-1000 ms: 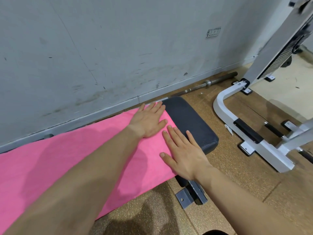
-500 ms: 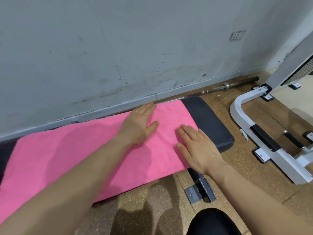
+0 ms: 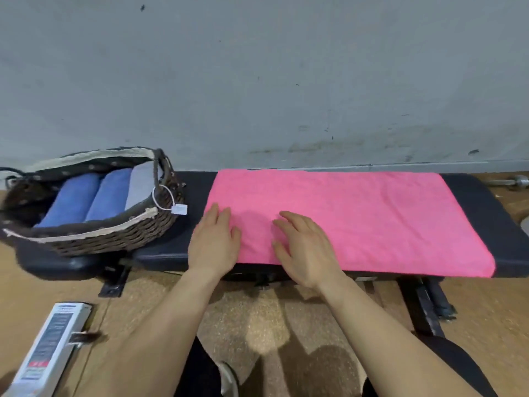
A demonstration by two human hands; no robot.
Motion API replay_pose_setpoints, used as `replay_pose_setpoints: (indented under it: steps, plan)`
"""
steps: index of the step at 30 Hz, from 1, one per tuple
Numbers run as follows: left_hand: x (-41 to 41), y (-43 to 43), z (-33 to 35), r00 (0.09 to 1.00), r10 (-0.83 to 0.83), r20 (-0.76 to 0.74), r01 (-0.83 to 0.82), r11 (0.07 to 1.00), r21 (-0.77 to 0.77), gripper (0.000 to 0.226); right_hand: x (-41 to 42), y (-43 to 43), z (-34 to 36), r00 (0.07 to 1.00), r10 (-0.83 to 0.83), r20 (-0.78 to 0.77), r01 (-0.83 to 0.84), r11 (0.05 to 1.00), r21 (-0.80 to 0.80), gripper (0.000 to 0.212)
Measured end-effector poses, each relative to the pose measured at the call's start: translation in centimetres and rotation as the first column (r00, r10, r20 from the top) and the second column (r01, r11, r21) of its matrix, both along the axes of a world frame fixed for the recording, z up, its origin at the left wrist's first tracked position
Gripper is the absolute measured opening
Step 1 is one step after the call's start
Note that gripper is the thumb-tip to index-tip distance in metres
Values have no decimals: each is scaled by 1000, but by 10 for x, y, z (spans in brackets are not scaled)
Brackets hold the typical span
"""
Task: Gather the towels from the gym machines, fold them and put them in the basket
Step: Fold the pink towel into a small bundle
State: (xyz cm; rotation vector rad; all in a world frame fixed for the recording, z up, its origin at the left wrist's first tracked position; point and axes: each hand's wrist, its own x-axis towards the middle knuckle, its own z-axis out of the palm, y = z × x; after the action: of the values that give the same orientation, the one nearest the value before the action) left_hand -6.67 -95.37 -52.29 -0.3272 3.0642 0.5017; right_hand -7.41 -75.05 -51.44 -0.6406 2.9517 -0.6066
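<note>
While the pink towel (image 3: 357, 219) is lying flat along the bench (image 3: 486, 202), the left hand (image 3: 213, 245) is resting straight-fingered over its left edge and the right hand (image 3: 305, 250) is lying spread on it just beside, near the bench's front edge.

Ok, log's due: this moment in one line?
pink towel: flat on bench; left hand: open, on towel edge; right hand: open, on towel; basket: rolled towels

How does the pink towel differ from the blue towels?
The pink towel lies spread flat on the bench; the blue towels are rolled or folded compactly. The pink towel is outside the basket; the blue towels sit inside it. The left hand and right hand touch the pink towel, not the blue towels. Both are plain cloth.
</note>
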Motion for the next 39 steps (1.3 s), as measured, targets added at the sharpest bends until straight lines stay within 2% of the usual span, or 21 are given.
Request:
replay_pose_setpoints:
  steps: [5,9,14,17,20,24,29,32,37,39]
  plan:
    - [12,-16,11,998,56,16,-56,998,-14,49,0,-42,-2,993,120,8,-120,992,-39,39]
    - [16,-26,14,990,140,16,-140,990,27,40,6,-66,-3,974,227,28,-224,972,-74,40]
    - [16,-35,15,977,211,9,-207,949,237,28,16,-78,-12,964,266,10,-266,963,41,53]
    - [15,-33,23,955,297,2,-269,862,430,21,18,-83,-17,976,211,-62,-210,977,20,48]
    - [13,-28,28,943,333,-10,-261,756,600,21,22,-88,-19,987,120,-111,-135,982,-134,41]
    - [9,-25,28,934,355,-32,-221,648,729,9,22,-89,-13,996,24,-87,-49,952,-303,46]
    - [4,-22,27,935,351,44,-225,495,839,6,16,-81,-9,998,-18,-53,-4,925,-381,25]
    - [1,-22,23,935,352,52,-247,538,806,10,15,-71,-6,997,-49,-61,24,933,-359,25]
    - [-9,-22,13,941,338,2,-250,692,677,15,6,-47,-4,991,-137,-11,125,935,-332,8]
    - [-17,-19,16,952,307,-9,-231,735,637,15,3,-39,-6,989,-149,-21,135,936,-324,11]
